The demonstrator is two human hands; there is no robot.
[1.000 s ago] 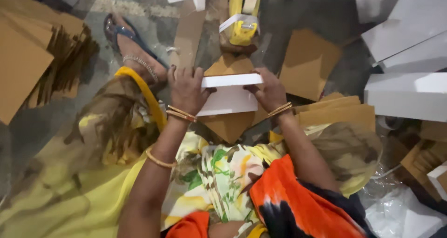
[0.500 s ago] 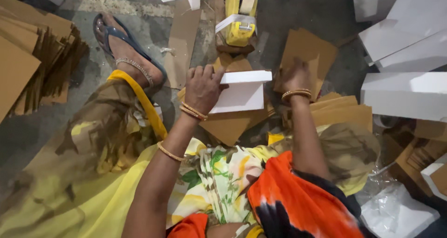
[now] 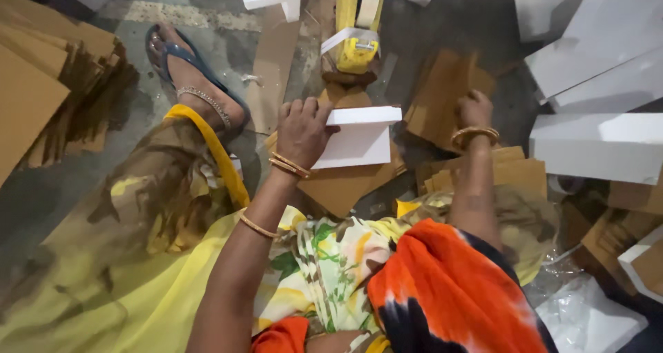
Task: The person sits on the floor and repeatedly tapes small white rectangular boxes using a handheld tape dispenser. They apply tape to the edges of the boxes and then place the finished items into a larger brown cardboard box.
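Two hands at frame centre: left hand [image 3: 304, 133] clamped on a white box [image 3: 359, 138]; right hand [image 3: 475, 109], fingers curled, reaches brown cardboard sheets [image 3: 442, 94], apparently gathering one.

Two hands, one white box [image 3: 359, 138], one yellow tape dispenser [image 3: 356, 53], perhaps five white slabs at right [image 3: 597, 146]

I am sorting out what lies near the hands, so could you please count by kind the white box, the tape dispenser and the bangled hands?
White box, held by the left hand: 1
Yellow tape dispenser: 1
Hands, counting the right hand on brown cardboard: 2
Total: 4
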